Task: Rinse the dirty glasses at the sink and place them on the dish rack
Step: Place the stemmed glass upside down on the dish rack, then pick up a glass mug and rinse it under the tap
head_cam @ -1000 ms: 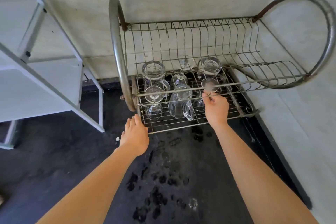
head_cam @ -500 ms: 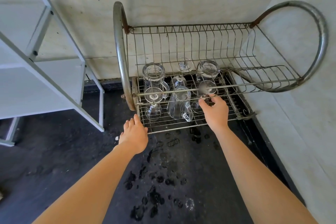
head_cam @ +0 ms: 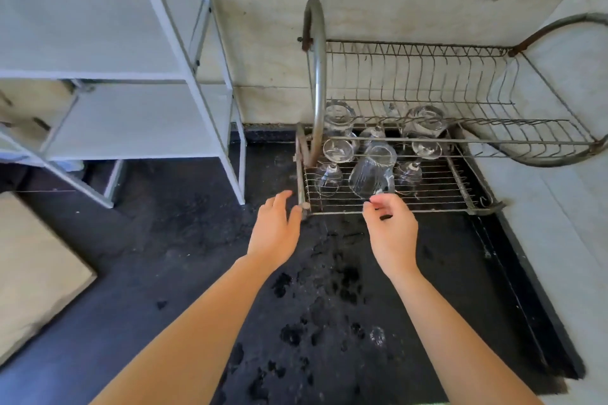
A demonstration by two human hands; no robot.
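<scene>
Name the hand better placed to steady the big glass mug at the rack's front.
Right. The right hand, empty, hovers directly before the mug; the left hand sits off by the dish rack's front left corner, farther from it.

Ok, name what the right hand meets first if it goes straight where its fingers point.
Likely the large glass lying on the dish rack, just beyond the right hand; depth is unclear.

We logged a black countertop [head_cam: 164, 240], wet with dark splashes [head_cam: 345, 276] toward the front. Directly on it: wire dish rack [head_cam: 444, 204] in the right-hand corner, white shelf unit [head_cam: 131, 122] standing just left.
</scene>
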